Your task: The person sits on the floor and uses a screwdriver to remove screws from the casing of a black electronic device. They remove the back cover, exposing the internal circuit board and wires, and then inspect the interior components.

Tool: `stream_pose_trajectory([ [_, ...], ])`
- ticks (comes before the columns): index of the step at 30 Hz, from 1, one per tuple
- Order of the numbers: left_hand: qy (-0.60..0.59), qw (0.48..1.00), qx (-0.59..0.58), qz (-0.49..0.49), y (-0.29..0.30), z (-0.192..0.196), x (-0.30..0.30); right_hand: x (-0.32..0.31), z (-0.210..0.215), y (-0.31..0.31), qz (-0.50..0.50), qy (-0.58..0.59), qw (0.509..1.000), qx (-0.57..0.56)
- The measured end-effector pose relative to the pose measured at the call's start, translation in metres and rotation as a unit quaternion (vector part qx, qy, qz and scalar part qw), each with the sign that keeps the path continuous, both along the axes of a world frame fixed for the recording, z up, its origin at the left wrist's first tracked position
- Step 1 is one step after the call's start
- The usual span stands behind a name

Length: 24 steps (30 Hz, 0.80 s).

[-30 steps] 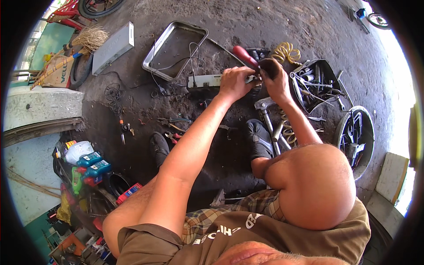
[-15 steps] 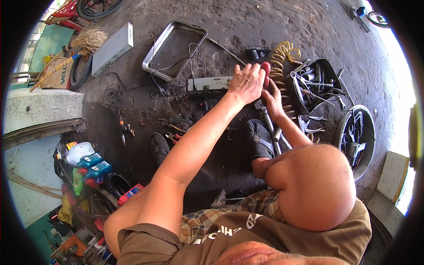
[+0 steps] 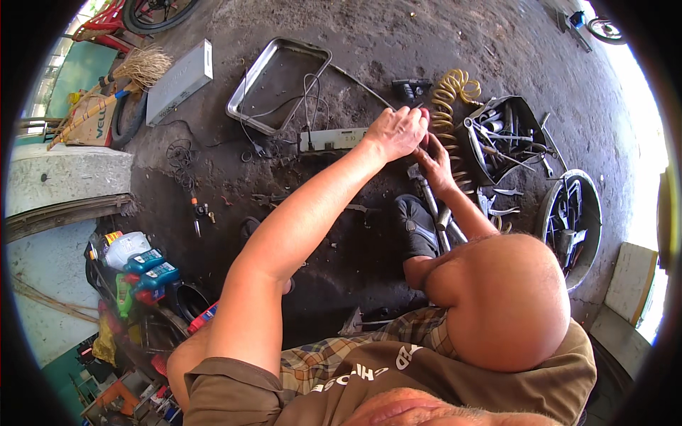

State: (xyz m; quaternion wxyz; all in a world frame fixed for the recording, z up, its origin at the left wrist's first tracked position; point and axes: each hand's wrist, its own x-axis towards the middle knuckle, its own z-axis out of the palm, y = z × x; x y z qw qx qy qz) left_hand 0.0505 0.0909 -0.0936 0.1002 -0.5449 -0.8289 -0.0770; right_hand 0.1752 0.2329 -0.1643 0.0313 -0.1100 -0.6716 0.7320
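Both my hands meet in front of me, low over the dark ground. My left hand [image 3: 401, 133] is closed in a fist round a red, round-ended object [image 3: 425, 113], most of which the fingers hide. Just below it, my right hand [image 3: 436, 167] has its fingers bent against the lower part of the same object; its kind does not show. A coiled yellow air hose [image 3: 442, 106] lies beside the hands on the right. Left of them rests a long white power strip [image 3: 330, 140]. A metal bar tool [image 3: 428, 193] lies beneath my right wrist, next to my shoe [image 3: 415, 226].
A metal tray [image 3: 238, 112] lies ahead on the left, cables across it. At right stand a black container [image 3: 474, 150] full of wrenches and a round basin [image 3: 595, 227] with parts. Bottles [image 3: 153, 273] crowd the left side. A tangled cable [image 3: 183, 160] lies on the ground.
My left hand has turned slightly and dropped over the red object, covering more of it. My left elbow has shifted left and down. The right hand has moved slightly left.
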Motion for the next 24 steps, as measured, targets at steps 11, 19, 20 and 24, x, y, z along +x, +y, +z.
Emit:
stream_pose_trajectory([
  [11, -0.043, 0.996, -0.074, 0.014, 0.002, 0.012, 0.000, -0.007, -0.014, 0.008, 0.004, 0.017, 1.000, -0.012],
  [19, -0.061, 0.992, -0.109, -0.006, 0.005, 0.012, -0.004, -0.005, -0.011, 0.009, 0.011, 0.005, 1.000, -0.012],
  [20, -0.070, 0.993, -0.097, -0.005, 0.002, 0.013, -0.005, -0.006, -0.011, 0.009, 0.009, 0.007, 1.000, -0.016],
  [24, -0.082, 0.992, -0.098, -0.015, 0.003, 0.016, -0.004, -0.009, -0.016, 0.012, 0.012, 0.022, 1.000, 0.010],
])
